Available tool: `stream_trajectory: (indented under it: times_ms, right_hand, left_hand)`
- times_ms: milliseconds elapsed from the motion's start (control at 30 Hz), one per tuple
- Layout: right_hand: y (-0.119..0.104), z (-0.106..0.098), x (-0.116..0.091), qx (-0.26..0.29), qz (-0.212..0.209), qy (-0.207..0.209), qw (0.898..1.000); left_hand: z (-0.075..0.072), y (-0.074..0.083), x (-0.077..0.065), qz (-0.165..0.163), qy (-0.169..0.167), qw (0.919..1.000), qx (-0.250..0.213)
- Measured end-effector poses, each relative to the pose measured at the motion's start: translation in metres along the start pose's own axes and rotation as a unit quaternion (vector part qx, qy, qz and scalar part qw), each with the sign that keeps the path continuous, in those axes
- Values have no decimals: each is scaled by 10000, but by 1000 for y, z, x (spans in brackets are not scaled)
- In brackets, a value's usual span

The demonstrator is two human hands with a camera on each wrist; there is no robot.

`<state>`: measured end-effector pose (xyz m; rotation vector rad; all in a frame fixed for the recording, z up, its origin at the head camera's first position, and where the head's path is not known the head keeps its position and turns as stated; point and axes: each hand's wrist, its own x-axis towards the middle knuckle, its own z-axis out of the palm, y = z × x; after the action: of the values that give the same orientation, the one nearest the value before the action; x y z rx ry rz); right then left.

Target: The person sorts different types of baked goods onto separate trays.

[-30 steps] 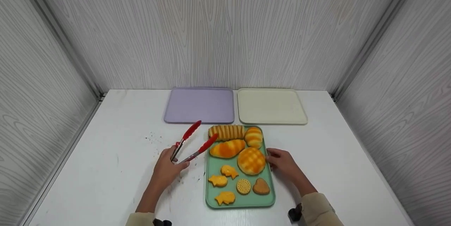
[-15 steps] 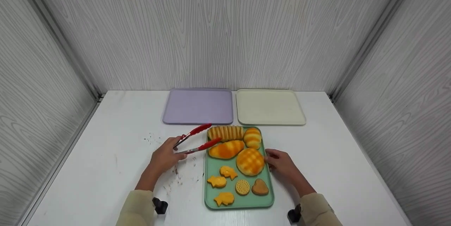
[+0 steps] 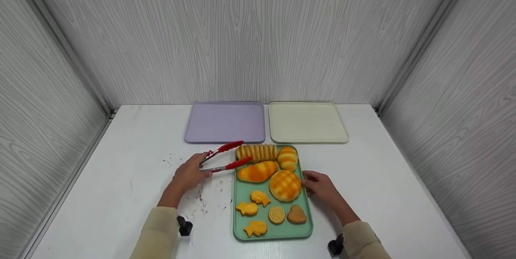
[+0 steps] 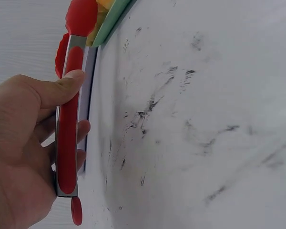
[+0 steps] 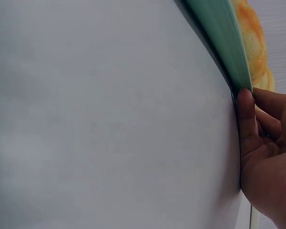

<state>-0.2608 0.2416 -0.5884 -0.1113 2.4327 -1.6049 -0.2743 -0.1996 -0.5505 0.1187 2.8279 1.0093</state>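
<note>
My left hand (image 3: 189,174) grips a pair of red-tipped metal tongs (image 4: 69,119), thumb on one arm and fingers round the other. In the head view the tongs are spread, their red tips over the far left of the green tray (image 3: 250,190), by the ridged loaf (image 3: 258,152) and the croissant-shaped bread (image 3: 258,171). My right hand (image 3: 320,186) holds the tray's right edge, thumb against its outer wall in the right wrist view. Beside that hand lies a round bun (image 3: 285,185); a striped roll (image 3: 287,158) sits behind it.
Nearer on the green tray are several fish-shaped biscuits (image 3: 247,209), a round biscuit (image 3: 276,215) and a heart-shaped one (image 3: 296,214). Bare purple (image 3: 225,122) and cream (image 3: 308,123) trays lie side by side at the back wall. Dark scuffs mark the white table (image 3: 121,194).
My left hand has moved slightly forward, and the tongs have swung rightward so their tips now reach over the tray's far-left breads. My right hand stays at the tray's edge.
</note>
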Motion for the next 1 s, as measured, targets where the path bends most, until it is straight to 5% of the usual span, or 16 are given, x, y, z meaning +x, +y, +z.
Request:
stream_trajectory:
  times_ms: [533, 1000]
  right_hand:
    - [-2, 1, 0, 39, -45, -2, 10000]
    - [0, 3, 0, -11, -20, 206, 9998]
  left_hand:
    - [-4, 2, 12, 182, -369, 9991, 69]
    - [-1, 3, 12, 239, -33, 9994, 241]
